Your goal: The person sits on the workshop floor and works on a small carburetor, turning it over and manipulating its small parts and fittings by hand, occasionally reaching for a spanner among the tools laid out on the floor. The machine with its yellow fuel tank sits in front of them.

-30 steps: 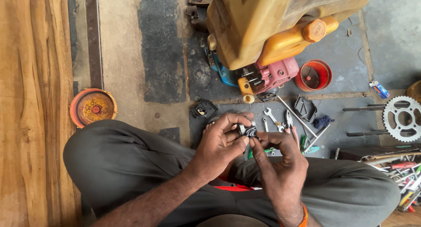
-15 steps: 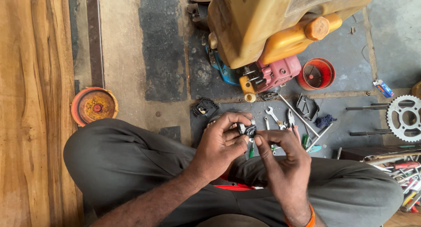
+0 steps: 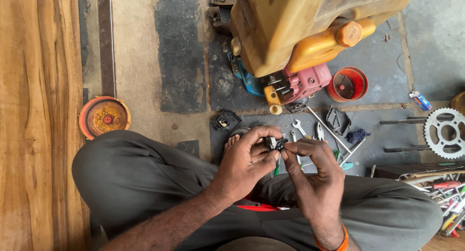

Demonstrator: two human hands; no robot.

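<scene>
While tools litter the concrete floor (image 3: 145, 62), both hands' fingers (image 3: 265, 135) pinch one small black part (image 3: 274, 143).

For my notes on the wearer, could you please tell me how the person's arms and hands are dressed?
Both forearms are bare, with no sleeves in view. The left hand and right hand wear no gloves and no rings that show. An orange band circles the right wrist; the left wrist is bare.

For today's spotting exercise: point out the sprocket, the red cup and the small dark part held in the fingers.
sprocket (image 3: 444, 133), head view, on its toothed metal ring at right.
red cup (image 3: 348, 84), head view, on its inner wall.
small dark part (image 3: 274, 143), head view, on its body between the fingertips of both hands.
</scene>
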